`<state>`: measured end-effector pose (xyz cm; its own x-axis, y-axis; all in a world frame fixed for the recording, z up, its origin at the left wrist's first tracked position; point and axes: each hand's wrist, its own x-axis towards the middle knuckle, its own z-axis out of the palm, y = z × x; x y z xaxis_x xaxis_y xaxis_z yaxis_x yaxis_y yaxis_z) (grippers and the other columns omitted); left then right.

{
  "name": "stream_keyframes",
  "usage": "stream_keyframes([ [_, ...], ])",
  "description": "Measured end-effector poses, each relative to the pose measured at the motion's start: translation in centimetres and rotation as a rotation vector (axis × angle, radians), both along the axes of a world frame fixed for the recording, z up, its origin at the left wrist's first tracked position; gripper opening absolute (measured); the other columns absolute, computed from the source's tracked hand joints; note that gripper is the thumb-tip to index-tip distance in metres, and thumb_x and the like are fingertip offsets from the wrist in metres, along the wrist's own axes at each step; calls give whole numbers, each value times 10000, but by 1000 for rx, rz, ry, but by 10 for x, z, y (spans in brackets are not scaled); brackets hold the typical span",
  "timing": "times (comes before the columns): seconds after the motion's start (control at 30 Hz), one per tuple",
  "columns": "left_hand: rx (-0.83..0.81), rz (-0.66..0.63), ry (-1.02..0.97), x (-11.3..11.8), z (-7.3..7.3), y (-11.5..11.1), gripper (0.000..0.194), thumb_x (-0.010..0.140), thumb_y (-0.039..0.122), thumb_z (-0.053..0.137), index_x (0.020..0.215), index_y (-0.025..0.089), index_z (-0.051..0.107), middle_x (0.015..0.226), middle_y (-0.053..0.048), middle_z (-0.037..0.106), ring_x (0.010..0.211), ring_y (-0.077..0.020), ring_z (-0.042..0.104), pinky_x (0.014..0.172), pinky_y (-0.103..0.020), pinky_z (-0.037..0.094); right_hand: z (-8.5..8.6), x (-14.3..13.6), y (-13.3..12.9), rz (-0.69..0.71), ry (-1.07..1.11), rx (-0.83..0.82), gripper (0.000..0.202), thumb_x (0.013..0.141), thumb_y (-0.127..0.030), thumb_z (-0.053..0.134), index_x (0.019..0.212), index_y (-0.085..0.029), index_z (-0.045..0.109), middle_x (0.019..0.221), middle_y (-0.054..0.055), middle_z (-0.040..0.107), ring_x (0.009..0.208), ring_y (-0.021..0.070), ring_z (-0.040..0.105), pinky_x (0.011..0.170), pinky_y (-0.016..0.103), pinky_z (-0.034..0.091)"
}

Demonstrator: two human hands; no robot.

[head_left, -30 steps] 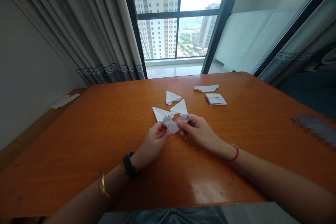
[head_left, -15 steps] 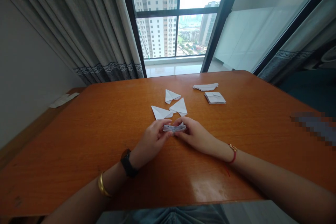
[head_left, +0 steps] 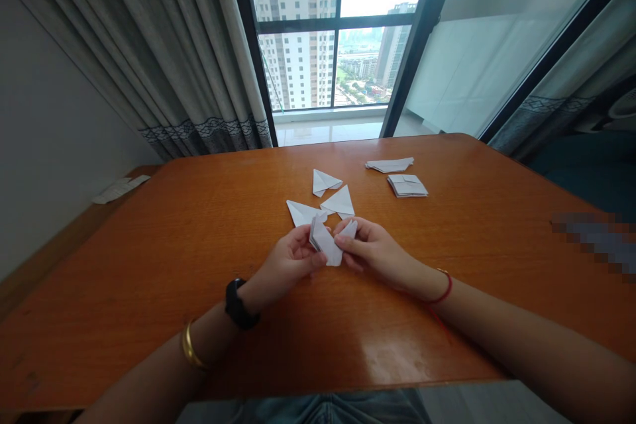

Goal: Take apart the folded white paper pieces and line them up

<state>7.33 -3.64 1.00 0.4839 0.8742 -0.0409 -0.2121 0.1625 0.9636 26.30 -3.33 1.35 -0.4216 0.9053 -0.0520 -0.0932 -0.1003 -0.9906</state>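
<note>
Between my two hands is a piece of folded white paper (head_left: 326, 245), its broad side tilted up toward me. My left hand (head_left: 293, 255) pinches its left part, thumb at the lower edge. My right hand (head_left: 370, 248) grips a pointed flap on the right, thumb on top. Just beyond my fingers lie three folded paper pieces: a flat triangle (head_left: 301, 212) at the left, another triangle (head_left: 338, 201) at the right and a smaller one (head_left: 324, 181) farther back.
A folded paper strip (head_left: 390, 164) and a square folded paper stack (head_left: 407, 186) lie at the back right of the wooden table (head_left: 163, 265). A pale flat item (head_left: 120, 189) rests beyond the left edge. Curtains and a window stand behind.
The folded paper has been turned from edge-on to showing its broad side, raised slightly. Both hands have shifted their hold, with my right thumb now on the flap. The other papers have stayed put.
</note>
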Motion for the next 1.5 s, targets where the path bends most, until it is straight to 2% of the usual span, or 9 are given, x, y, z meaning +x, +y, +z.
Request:
stream_keyframes([
  [0.07,-27,-69,-29,-2,0,1,434,716,333,779,1078,165,608,795,-27,631,539,-89,534,507,-206,473,1,-1,-1,27,115,-95,357,748,-467,710,854,-189,513,513,-78,498,393,67,377,402,202,231],
  [0.2,-30,-43,-73,-2,-4,1,429,703,257,795,1096,177,644,935,-62,671,711,-145,608,629,-240,512,2,-1,-1,63,161,-178,378,729,-455,731,890,-183,524,519,-69,531,399,72,412,407,200,261],
  [0.33,-49,-24,-60,-2,-5,1,434,699,219,798,1103,163,650,967,-70,689,729,-144,629,678,-245,510,3,1,1,54,28,-40,356,770,-457,692,911,-176,525,516,-58,566,407,85,461,436,210,319],
  [0.53,-24,73,66,0,0,-4,239,750,234,751,966,139,713,969,-85,733,919,-221,670,850,-297,506,2,-3,-6,-116,-135,120,262,814,-432,646,887,-205,538,571,-46,567,454,113,501,435,237,383],
  [0.8,-34,213,87,3,-1,-7,219,730,271,762,895,133,717,875,-59,753,790,-207,704,762,-296,561,0,-7,-8,-124,-51,83,316,766,-433,701,877,-186,538,673,-8,627,528,121,563,516,258,461],
  [1.03,105,154,143,2,4,-11,168,785,278,706,868,132,716,820,-36,759,775,-196,716,764,-278,571,1,-7,-10,-91,-111,84,322,771,-452,696,871,-170,575,705,15,649,564,129,571,523,256,458],
  [1.23,56,170,143,1,0,-10,203,761,286,730,900,139,710,818,-32,759,754,-188,718,734,-264,578,2,-7,-10,-41,-96,59,318,789,-459,665,872,-173,553,691,2,630,564,129,567,535,260,464],
  [1.33,35,163,144,1,-1,-10,235,764,292,730,927,127,694,821,-46,754,749,-180,713,734,-261,573,2,-9,-12,-60,-113,107,284,840,-437,600,927,-172,546,794,19,636,646,132,575,592,261,473],
  [1.5,96,147,181,2,-3,-12,380,766,279,727,1107,144,630,960,-61,724,798,-164,700,757,-257,558,26,26,12,111,-405,166,235,823,-401,620,862,-172,582,708,0,608,581,117,530,525,230,422],
])
